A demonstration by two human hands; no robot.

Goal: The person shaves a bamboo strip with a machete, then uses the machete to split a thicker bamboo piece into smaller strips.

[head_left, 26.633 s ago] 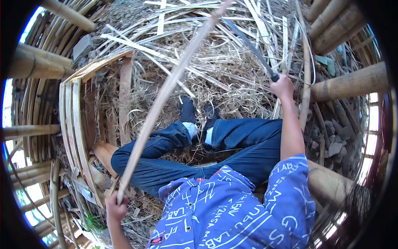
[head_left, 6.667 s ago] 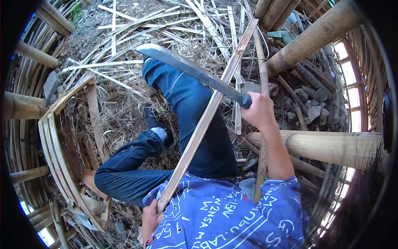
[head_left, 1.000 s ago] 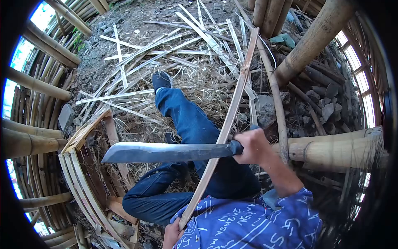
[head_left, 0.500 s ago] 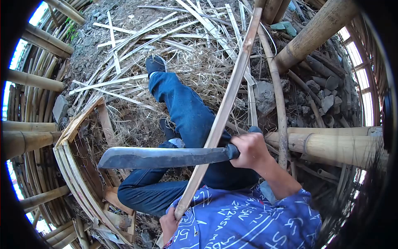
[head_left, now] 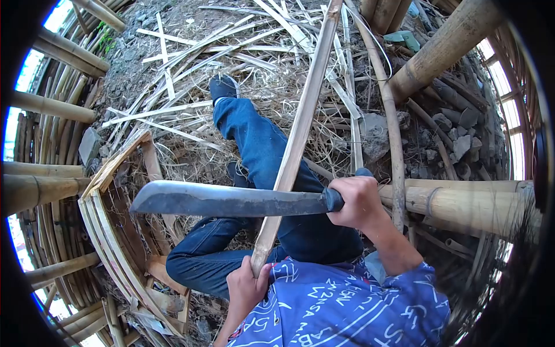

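Observation:
A long machete with a dark handle lies level across the view, its tip to the left. My right hand is closed round its handle. The blade crosses over a long split bamboo strip that slants from top centre down to my left hand. My left hand is closed on the strip's lower end, at my shirt. The strip passes over my leg in blue jeans. Whether blade and strip touch, I cannot tell.
Bamboo strips and shavings litter the ground ahead. A frame of bent slats stands at the left. Thick bamboo poles and broken rocks are on the right. Bamboo walls rise on both sides.
My left hand has moved up and right with the strip's lower end, and the strip's top has shifted left. My right hand and the machete have moved slightly upward in view.

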